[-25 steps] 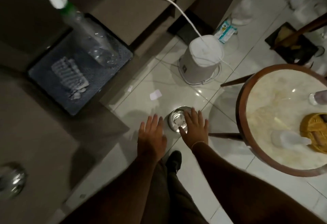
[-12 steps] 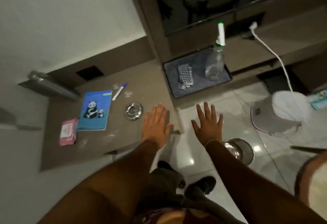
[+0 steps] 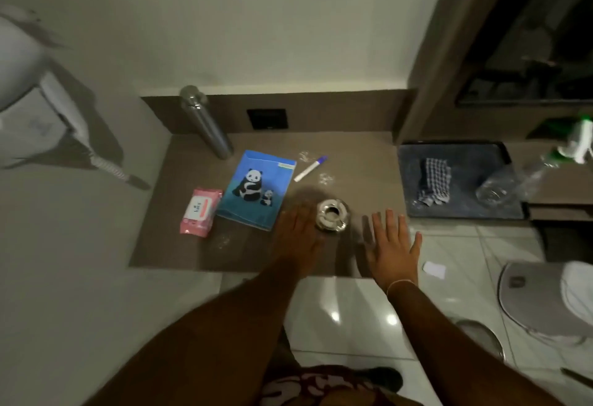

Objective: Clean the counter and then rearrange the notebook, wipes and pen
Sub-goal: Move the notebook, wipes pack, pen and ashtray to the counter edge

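On the brown counter [image 3: 359, 161] lies a blue notebook [image 3: 256, 189] with a panda cover. A pink wipes pack [image 3: 200, 212] rests just left of it, and a white pen [image 3: 310, 168] with a purple cap lies at its upper right. White crumbs [image 3: 325, 177] dot the surface near the pen and near the front. My left hand [image 3: 298, 234] hovers flat and open beside a metal ashtray [image 3: 332, 214]. My right hand [image 3: 393, 246] is spread open over the counter's front right corner. Both hands hold nothing.
A steel flask [image 3: 205, 123] stands at the back left. To the right a dark tray [image 3: 462, 181] holds a checked cloth [image 3: 434, 185] and a clear spray bottle [image 3: 529, 174] with a green-white nozzle. A white bin [image 3: 545, 296] sits on the tiled floor.
The view has swung left from the floor and bin onto the counter. Both open hands now hover over the counter's front, either side of the ashtray.
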Demonstrator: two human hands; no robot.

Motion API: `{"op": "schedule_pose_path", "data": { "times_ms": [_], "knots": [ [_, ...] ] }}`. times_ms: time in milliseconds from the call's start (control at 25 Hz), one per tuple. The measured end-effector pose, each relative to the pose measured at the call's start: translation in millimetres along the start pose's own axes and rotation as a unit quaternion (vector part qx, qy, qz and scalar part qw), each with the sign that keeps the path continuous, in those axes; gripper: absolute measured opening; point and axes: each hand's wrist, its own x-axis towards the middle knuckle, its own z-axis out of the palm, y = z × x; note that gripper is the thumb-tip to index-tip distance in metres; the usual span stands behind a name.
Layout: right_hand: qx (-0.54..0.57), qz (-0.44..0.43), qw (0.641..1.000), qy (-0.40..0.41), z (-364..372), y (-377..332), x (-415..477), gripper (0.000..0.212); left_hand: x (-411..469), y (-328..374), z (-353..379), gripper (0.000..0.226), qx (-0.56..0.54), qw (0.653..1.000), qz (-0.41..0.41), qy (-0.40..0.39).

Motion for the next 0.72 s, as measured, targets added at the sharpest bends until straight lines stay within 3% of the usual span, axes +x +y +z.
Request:
{"op": "schedule_pose_path", "data": {
  "times_ms": [200,400,720],
  "knots": [
    [-0.008,-0.019,1.000,-0.009,-0.4,-122.4,50.9,0.077,24.7,-130.4,-8.5,0.076,-0.053,0.996,-0.070,0.018],
    [-0.001,0.008,0.999,-0.034,-3.5,-181.6,75.3,0.080,31.1,-189.3,-13.8,0.075,-0.094,0.990,-0.101,0.017],
    [-0.040,0.007,0.995,-0.087,-2.2,-162.9,87.1,0.095,33.0,-208.1,-9.6,0.084,-0.131,0.976,-0.175,-0.016]
  ]
}}
